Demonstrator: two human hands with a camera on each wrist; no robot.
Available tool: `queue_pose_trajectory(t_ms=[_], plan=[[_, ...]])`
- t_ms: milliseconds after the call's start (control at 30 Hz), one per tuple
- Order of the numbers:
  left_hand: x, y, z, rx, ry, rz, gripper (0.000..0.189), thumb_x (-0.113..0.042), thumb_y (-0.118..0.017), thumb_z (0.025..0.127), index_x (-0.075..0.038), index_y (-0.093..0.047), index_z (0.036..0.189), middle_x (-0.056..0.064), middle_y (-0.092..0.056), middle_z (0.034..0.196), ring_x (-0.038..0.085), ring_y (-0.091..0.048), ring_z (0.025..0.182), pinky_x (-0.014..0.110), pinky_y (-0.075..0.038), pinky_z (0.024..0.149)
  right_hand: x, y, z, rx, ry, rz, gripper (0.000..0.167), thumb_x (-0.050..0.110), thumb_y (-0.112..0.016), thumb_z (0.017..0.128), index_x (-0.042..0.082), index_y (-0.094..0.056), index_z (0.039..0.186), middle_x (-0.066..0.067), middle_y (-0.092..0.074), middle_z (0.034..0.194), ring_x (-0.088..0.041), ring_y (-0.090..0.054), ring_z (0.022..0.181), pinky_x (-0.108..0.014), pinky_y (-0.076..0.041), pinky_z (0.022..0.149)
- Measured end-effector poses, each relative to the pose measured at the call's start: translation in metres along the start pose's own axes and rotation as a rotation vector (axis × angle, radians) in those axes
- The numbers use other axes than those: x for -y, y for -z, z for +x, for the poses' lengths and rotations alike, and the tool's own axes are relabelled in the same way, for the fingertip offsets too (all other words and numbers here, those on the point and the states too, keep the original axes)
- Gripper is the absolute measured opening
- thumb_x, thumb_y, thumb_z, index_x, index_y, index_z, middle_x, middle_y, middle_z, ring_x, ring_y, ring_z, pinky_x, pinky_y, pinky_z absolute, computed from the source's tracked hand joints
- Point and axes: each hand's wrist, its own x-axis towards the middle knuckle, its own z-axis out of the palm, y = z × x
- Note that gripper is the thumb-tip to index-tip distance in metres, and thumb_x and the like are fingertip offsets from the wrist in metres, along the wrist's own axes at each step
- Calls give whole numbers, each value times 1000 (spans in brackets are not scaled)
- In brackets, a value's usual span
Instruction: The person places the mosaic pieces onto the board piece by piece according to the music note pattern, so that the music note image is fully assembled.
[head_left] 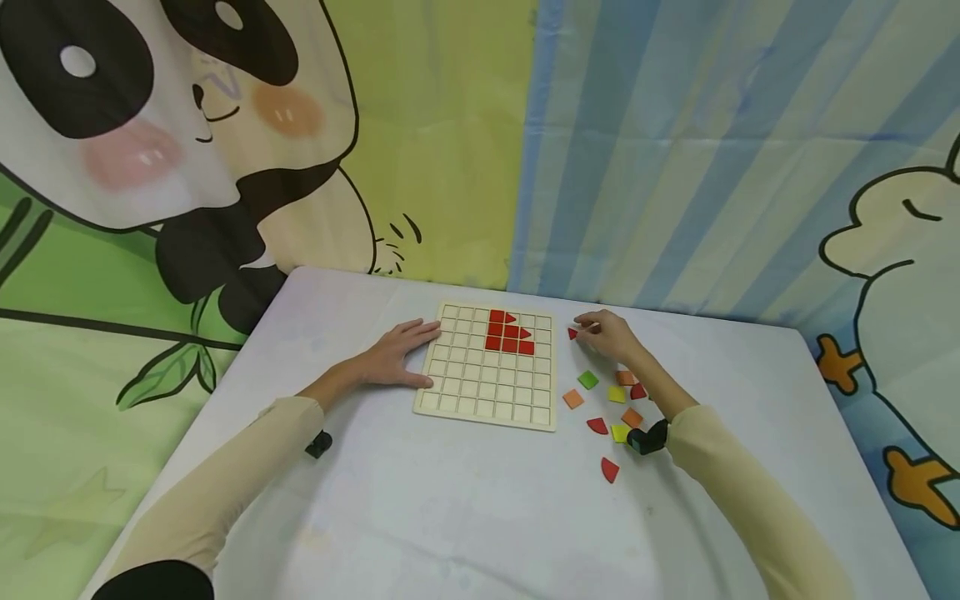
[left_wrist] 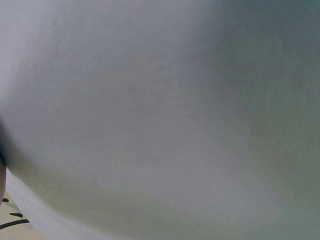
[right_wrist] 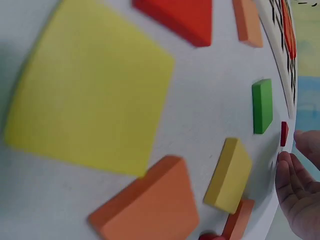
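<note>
A pale wooden grid board lies on the white table, with several red squares and two pointed red pieces set in its upper part. My left hand rests at the board's left edge, fingers and thumb spread along it. To the right of the board, the fingertips of my right hand are right at a small red piece. In the right wrist view that red piece shows just beside the fingertips, with thumb and fingers apart.
Between board and right forearm lie loose pieces: a green square, orange squares, yellow squares and red quarter-circles. A printed cloth backdrop hangs behind the table. The left wrist view shows mostly tabletop.
</note>
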Motion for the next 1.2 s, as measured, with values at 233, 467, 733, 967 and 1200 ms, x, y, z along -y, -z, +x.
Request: queue_pose_trajectory(t_ms=[233,467,733,967,1200], plan=[[3,-1,0,3,11,5,98,-61,-72,77,-25,-24,155,-7,-17,164,28,-7,153,62,-16,117,-4,1,-7,0,-6,5,38,12,-61,94,-3,-58,130,-23,-59,123,-38,-57,113,-48,-51,94],[5,1,-2,-4,9,8,98,-61,-71,78,-25,-24,155,-6,-17,164,28,-8,153,62,-16,117,0,5,7,126,13,-61,52,20,-67,91,-2,-53,136,-23,-53,124,-34,-52,110,-48,-47,97],[5,2,-6,-11,16,-7,98,-60,-71,78,-23,-25,155,-4,-18,164,31,-8,152,64,-16,116,13,3,20,184,1,-140,54,23,-69,90,3,-51,137,-21,-45,112,-28,-44,94,-38,-39,80],[2,0,-2,-11,-5,-4,97,-61,-71,78,-23,-26,155,-5,-19,164,30,-9,152,63,-16,117,5,0,22,155,-65,-85,46,21,-67,91,5,-51,131,-19,-47,109,-26,-42,93,-37,-37,79],[2,-1,-2,1,16,3,98,-63,-70,77,-25,-25,155,-7,-17,164,28,-8,153,62,-16,117,7,2,20,190,-133,-16,46,21,-64,93,5,-47,133,-20,-48,111,-29,-44,95,-38,-39,82]])
